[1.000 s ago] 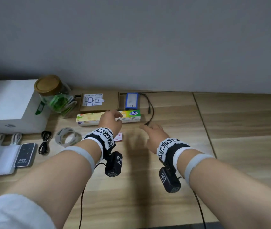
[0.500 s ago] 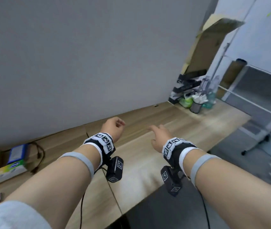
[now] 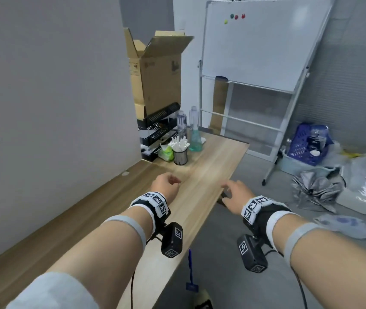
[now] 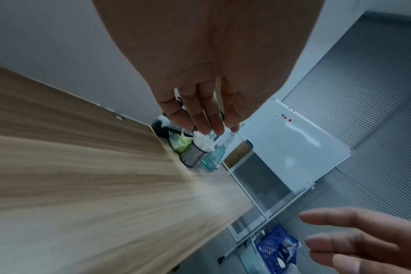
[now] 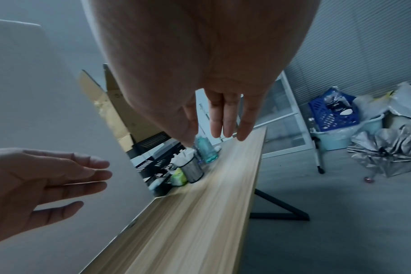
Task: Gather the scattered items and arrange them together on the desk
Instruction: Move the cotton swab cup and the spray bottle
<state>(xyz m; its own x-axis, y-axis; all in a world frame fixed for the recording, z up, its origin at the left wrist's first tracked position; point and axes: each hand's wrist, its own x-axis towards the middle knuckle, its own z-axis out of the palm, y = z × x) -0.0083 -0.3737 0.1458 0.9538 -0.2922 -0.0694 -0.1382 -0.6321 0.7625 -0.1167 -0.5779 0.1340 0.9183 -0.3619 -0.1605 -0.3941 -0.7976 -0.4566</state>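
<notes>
Checkered black-white wristbands (image 3: 155,200), grey forearm straps (image 3: 130,224)

- No word, brand or number can be read in any view.
- Cardboard box (image 3: 155,70), standing behind the black rack (image 3: 158,128): a small white label with a dark symbol on its left face and dark printed marks on its front face, all too blurred to read. In the right wrist view a faint mark shows on its flap, also unreadable.
- Wrist bands (image 3: 156,200) and the black camera blocks (image 3: 172,239) beneath them: square black-and-white coded markers, patterns only, no letters.
- Whiteboard (image 3: 260,41), to the right of the box: blank, bearing only coloured magnets (image 3: 236,17).
</notes>
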